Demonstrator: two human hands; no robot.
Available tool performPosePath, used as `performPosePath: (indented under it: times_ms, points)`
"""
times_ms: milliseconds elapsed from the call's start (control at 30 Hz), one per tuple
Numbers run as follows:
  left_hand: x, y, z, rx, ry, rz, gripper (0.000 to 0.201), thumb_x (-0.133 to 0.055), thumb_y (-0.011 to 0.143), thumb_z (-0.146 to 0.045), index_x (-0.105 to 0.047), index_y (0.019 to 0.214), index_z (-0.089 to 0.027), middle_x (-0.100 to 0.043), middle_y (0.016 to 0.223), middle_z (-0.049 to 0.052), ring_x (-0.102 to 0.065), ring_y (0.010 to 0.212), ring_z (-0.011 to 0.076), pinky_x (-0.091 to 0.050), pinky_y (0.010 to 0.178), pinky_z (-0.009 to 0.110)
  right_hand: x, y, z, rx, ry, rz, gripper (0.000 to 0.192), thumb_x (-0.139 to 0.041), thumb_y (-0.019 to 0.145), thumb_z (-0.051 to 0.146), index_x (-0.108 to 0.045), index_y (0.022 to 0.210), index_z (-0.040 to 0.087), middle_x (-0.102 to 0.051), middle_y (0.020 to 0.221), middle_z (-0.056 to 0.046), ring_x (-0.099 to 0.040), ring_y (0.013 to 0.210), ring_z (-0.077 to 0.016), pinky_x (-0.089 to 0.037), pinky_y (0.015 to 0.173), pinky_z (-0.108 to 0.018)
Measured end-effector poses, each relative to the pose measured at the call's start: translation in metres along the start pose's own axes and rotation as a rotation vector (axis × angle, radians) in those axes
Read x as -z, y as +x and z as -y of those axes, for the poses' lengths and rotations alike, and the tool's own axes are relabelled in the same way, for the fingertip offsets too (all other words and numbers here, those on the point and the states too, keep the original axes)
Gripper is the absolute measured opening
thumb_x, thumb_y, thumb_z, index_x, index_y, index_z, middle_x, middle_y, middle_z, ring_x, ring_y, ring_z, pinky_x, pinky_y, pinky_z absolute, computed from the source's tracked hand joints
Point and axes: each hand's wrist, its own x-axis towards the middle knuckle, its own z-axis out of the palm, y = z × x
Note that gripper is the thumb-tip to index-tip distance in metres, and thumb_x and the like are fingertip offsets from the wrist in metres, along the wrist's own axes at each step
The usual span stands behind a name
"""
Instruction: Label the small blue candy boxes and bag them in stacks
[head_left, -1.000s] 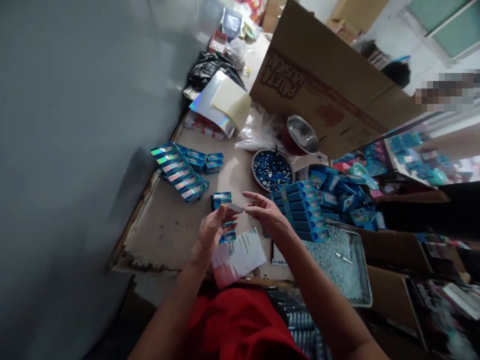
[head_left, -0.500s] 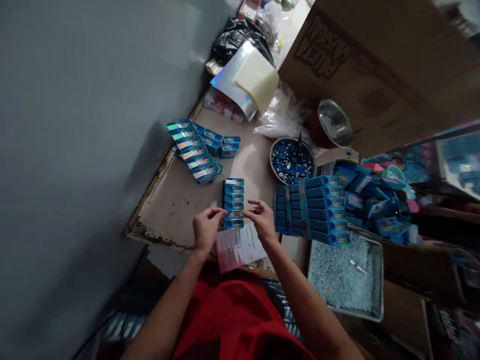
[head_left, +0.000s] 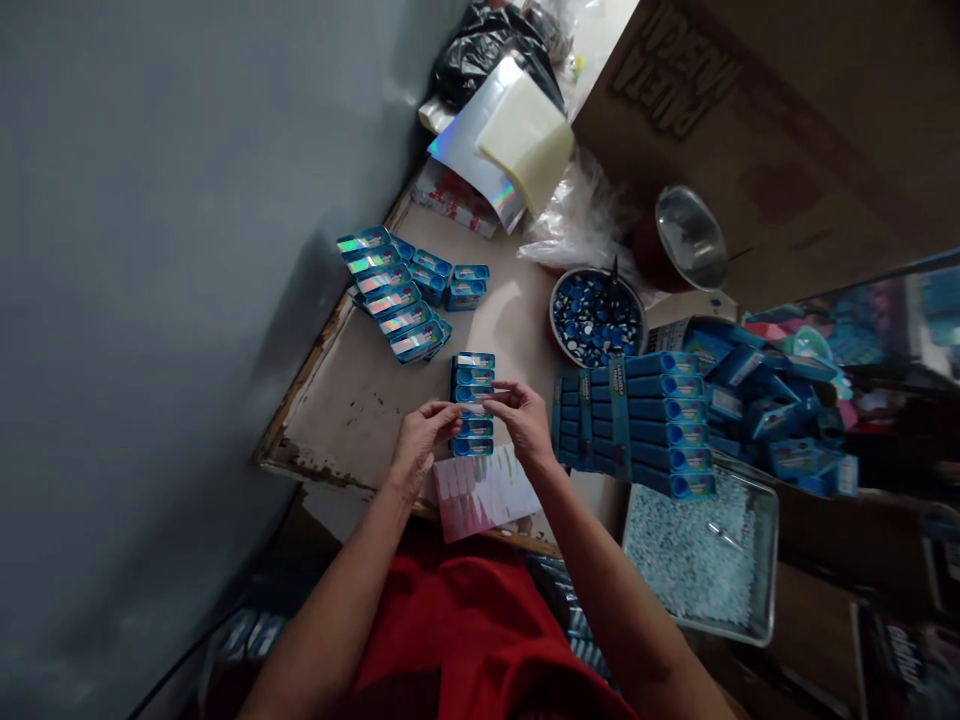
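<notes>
Between my two hands a small shiny sticker (head_left: 472,408) is stretched over a row of small blue boxes (head_left: 474,376). My left hand (head_left: 424,442) pinches its left end with thumb and forefinger. At its right end my right hand (head_left: 525,422) is closed in a pinch too, the other fingers loosely bent. The sticker covers part of one box in the middle of the row. Just below the row lies a pinkish, shiny sticker sheet (head_left: 487,490), partly peeled, near the table's front edge.
Stacked blue boxes with shiny stickers (head_left: 394,295) lie at the left. A bowl of blue and white pieces (head_left: 598,318) stands behind a banded block of blue boxes (head_left: 637,420). On the right are a metal tray of pale bits (head_left: 690,550) and a large cardboard box (head_left: 787,130).
Both hands have moved slightly up the row of boxes, from near its lower end to its middle. One box near the lower end shows a different top. The view has shifted slightly.
</notes>
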Motion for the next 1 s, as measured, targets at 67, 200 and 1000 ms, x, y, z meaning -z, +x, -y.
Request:
performPosePath:
  times_ms: [67, 200, 1000]
  points:
    - [-0.002, 0.005, -0.003, -0.059, 0.034, -0.047, 0.049, -0.097, 0.049, -0.042, -0.074, 0.080, -0.011, -0.071, 0.075, 0.005, -0.065, 0.065, 0.0121, -0.055, 0.063, 0.022, -0.003, 0.006, -0.006, 0.042, -0.094, -0.034, 0.041, -0.080, 0.065, 0.028, -0.069, 0.103, 0.019, -0.075, 0.083, -0.004, -0.071, 0.079, -0.0204, -0.055, 0.078, -0.033]
    - [-0.008, 0.027, -0.015, -0.259, 0.204, -0.093, 0.035, -0.089, 0.062, -0.040, -0.075, 0.074, -0.012, -0.068, 0.066, 0.004, -0.062, 0.061, 0.0120, -0.052, 0.057, 0.021, -0.011, 0.029, -0.017, 0.170, -0.403, -0.195, 0.039, -0.074, 0.069, 0.031, -0.073, 0.107, 0.020, -0.071, 0.079, 0.000, -0.066, 0.071, -0.0177, -0.053, 0.072, -0.030]
    - [-0.004, 0.067, -0.021, -0.246, 0.102, -0.036, 0.036, -0.087, 0.062, -0.041, -0.066, 0.078, -0.015, -0.068, 0.075, 0.001, -0.065, 0.066, 0.0129, -0.055, 0.063, 0.024, -0.011, 0.065, -0.037, 0.239, -0.618, -0.280, 0.033, -0.054, 0.079, 0.028, -0.073, 0.104, 0.019, -0.071, 0.091, -0.004, -0.064, 0.083, -0.0189, -0.050, 0.082, -0.030]
